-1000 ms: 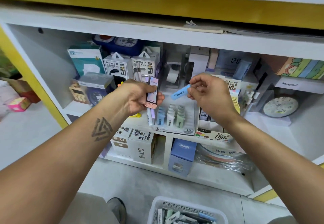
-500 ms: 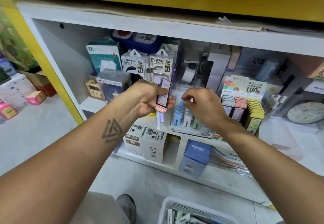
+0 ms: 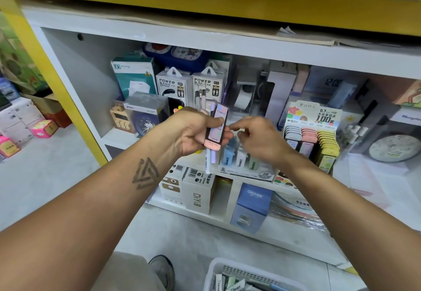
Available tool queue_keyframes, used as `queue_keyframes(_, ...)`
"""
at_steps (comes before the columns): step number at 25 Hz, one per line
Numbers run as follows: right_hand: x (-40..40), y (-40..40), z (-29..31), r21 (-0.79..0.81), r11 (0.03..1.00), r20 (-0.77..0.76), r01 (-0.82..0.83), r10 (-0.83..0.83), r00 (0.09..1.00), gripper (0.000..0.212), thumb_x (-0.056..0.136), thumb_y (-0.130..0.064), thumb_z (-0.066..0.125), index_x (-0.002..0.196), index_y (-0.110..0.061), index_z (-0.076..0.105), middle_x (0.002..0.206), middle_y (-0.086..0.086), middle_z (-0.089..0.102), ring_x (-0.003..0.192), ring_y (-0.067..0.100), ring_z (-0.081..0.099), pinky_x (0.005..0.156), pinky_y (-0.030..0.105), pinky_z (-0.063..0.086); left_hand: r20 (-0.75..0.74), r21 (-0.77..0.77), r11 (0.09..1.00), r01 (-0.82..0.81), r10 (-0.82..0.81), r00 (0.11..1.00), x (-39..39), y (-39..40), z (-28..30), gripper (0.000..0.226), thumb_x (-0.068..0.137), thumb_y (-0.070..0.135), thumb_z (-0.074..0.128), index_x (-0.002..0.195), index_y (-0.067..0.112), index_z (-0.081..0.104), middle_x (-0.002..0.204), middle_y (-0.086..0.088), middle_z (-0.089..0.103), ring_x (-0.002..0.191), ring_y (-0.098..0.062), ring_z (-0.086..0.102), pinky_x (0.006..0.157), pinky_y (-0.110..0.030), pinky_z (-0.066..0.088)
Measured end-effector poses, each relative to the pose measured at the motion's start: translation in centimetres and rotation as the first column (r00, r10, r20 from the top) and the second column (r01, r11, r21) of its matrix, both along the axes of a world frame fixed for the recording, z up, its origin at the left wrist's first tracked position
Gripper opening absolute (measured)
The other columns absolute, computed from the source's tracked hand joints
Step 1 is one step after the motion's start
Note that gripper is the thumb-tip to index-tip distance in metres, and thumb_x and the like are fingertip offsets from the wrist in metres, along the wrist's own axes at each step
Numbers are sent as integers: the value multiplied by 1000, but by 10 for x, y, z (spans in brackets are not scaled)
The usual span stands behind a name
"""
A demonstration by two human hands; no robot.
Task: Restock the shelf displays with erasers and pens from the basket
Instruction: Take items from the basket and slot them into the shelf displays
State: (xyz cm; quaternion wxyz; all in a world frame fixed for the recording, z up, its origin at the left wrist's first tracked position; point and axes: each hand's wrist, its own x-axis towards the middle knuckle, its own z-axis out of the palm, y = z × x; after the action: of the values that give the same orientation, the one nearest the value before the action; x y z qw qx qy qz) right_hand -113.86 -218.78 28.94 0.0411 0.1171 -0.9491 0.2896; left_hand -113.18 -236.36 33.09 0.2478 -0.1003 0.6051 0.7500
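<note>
My left hand [image 3: 193, 131] is shut on a bundle of stock: a flat pink lead case [image 3: 216, 129] in front and several pens [image 3: 206, 131] sticking out above and below the fist. My right hand [image 3: 257, 140] hovers just right of that case, index finger stretched toward it, with nothing visible in it. Below the right hand sits the eraser display tray [image 3: 246, 172] with blue, white and green erasers standing in rows. To the right stands the lead refill display [image 3: 312, 140]. The white basket [image 3: 227, 272] with more erasers and pens is on the floor at the bottom edge.
The shelf [image 3: 123, 136] is packed with power bank boxes [image 3: 173, 85], a tape dispenser [image 3: 246, 99] and clocks [image 3: 394, 147]. Boxes [image 3: 198, 190] fill the lower level. A yellow post [image 3: 45, 63] edges the shelf's left. My shoe [image 3: 161, 270] rests beside the basket.
The blue eraser that my right hand held a second ago went down into the eraser tray. The right hand has since lifted out without it and moved toward the left hand's bundle.
</note>
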Motion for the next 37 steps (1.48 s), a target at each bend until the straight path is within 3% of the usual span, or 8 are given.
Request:
queue_keyframes(2, 7, 4, 12, -513, 846, 207, 143, -40, 978, 24, 98, -12, 59, 116, -19, 72, 103, -2, 75, 80, 10, 65, 65, 21, 47, -12, 22, 998, 56, -56, 998, 2, 6, 1, 10, 97, 2, 51, 98, -1, 60, 74, -14, 72, 73, -25, 71, 76, -39, 57)
queue_keyframes(4, 14, 15, 24, -715, 664, 294, 217, 4, 956, 12, 96, -20, 64, 102, -18, 75, 88, 4, 76, 67, 13, 63, 58, 26, 46, -22, 31, 992, 124, -123, 992, 5, 16, 4, 10, 96, 4, 54, 96, 0, 63, 75, -15, 74, 69, -23, 73, 72, -37, 59)
queue_keyframes(8, 30, 45, 37, -768, 611, 262, 192, 26, 965, 8, 89, -10, 72, 97, -9, 74, 74, 5, 71, 58, 11, 58, 55, 24, 46, -18, 74, 970, 231, -230, 973, 17, 47, 6, 16, 92, 9, 60, 99, -4, 65, 89, -20, 73, 75, -27, 74, 70, -39, 62)
queue_keyframes(14, 49, 88, 50, -839, 491, 249, 233, -35, 968, 19, 98, -5, 58, 113, -8, 69, 93, 11, 75, 81, 23, 70, 81, 43, 60, -30, 174, 951, 255, -254, 967, 26, 88, 10, 13, 90, 11, 63, 98, 1, 67, 89, -20, 74, 79, -31, 74, 68, -51, 60)
queue_keyframes(20, 65, 124, 51, -675, 707, 195, 211, -105, 975, 37, 101, -14, 58, 136, -19, 49, 78, 3, 69, 60, 21, 64, 53, 37, 54, -82, 68, 991, 119, -113, 990, 25, 115, 5, 10, 89, 7, 66, 97, 4, 61, 77, -22, 71, 54, -23, 65, 47, -25, 51)
queue_keyframes(24, 74, 140, 48, -509, 850, 236, 138, -16, 972, 35, 90, -22, 73, 120, -27, 55, 85, 5, 76, 51, 18, 63, 43, 26, 42, -134, 21, 991, 135, -131, 982, 25, 127, 3, 16, 82, -1, 71, 96, 0, 63, 71, -15, 67, 50, -17, 56, 41, -21, 43)
queue_keyframes(31, 77, 167, 55, -702, 647, 364, 297, -32, 931, 32, 71, -14, 84, 98, -6, 69, 74, 11, 68, 51, 15, 56, 46, 24, 45, -157, 11, 998, -70, 70, 985, 18, 130, 0, 22, 83, -14, 64, 89, 4, 52, 71, -15, 61, 50, -16, 48, 39, -19, 35)
queue_keyframes(37, 71, 167, 54, -294, 918, -96, 267, -306, 947, 21, 90, -11, 72, 106, -26, 72, 94, 1, 72, 76, 12, 59, 66, 18, 48, 30, 34, 999, 19, -20, 999, 16, 122, 0, 8, 93, 3, 59, 88, 8, 54, 62, -9, 56, 52, -14, 49, 38, -17, 38)
